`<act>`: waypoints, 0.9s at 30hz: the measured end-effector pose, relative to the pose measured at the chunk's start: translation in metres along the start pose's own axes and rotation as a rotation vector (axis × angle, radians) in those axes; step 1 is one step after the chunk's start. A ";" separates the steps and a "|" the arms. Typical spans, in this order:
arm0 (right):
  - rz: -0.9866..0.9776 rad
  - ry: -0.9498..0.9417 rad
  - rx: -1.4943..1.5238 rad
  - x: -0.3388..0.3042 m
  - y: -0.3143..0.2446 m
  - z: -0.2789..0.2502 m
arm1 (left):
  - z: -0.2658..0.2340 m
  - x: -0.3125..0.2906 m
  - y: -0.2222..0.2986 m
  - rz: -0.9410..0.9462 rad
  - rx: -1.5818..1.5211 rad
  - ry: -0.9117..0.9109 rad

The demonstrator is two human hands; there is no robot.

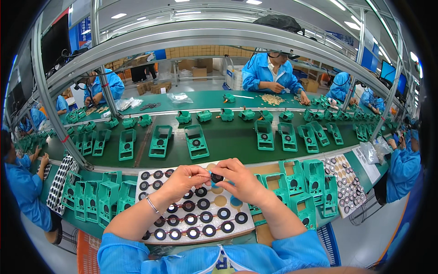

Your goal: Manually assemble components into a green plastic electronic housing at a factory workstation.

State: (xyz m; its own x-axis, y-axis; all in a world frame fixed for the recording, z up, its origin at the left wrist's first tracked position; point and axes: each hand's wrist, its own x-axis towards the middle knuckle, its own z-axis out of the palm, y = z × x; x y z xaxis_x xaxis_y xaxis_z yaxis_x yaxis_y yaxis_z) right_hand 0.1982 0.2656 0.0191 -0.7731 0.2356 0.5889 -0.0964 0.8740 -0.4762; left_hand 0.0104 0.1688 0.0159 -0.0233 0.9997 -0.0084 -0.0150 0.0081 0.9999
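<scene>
Above a white foam tray [247, 226], my two hands meet. My right hand [239, 178] grips a small round black speaker [216, 177] between thumb and fingers. Beside it, my left hand [186, 179] is closed in a pinch on the speaker's thin reddish wire [200, 176]. Rows of similar round speakers [208, 230] with wires lie in the tray below. Some round tan and blue spots [220, 201] show near its right side. Part of the tray is hidden behind my forearms.
Green plastic housings stand left [108, 196] and right [303, 209] of the tray. More housings [196, 141] line the green conveyor [178, 121] ahead. A metal frame post [54, 105] rises at left. Co-workers [273, 73] sit across and at both sides. Baskets [86, 253] stand below.
</scene>
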 end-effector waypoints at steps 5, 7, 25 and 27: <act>-0.035 0.027 -0.011 0.000 0.003 0.003 | 0.000 0.002 -0.004 -0.046 -0.069 0.002; 0.004 0.019 0.128 -0.001 0.009 0.006 | -0.002 0.004 -0.008 -0.083 -0.142 0.008; 0.301 0.393 0.520 -0.001 0.026 -0.015 | -0.003 0.033 -0.010 0.558 1.474 0.009; 0.318 0.436 0.570 0.000 0.028 -0.013 | -0.028 0.047 0.001 0.554 1.363 0.163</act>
State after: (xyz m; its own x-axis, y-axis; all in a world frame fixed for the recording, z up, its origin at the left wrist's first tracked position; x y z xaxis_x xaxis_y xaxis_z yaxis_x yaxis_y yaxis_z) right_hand 0.2040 0.2955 0.0140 -0.5130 0.6866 0.5152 -0.3100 0.4115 -0.8571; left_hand -0.0186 0.2154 0.0164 0.1763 0.8700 0.4605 0.9592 -0.2570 0.1182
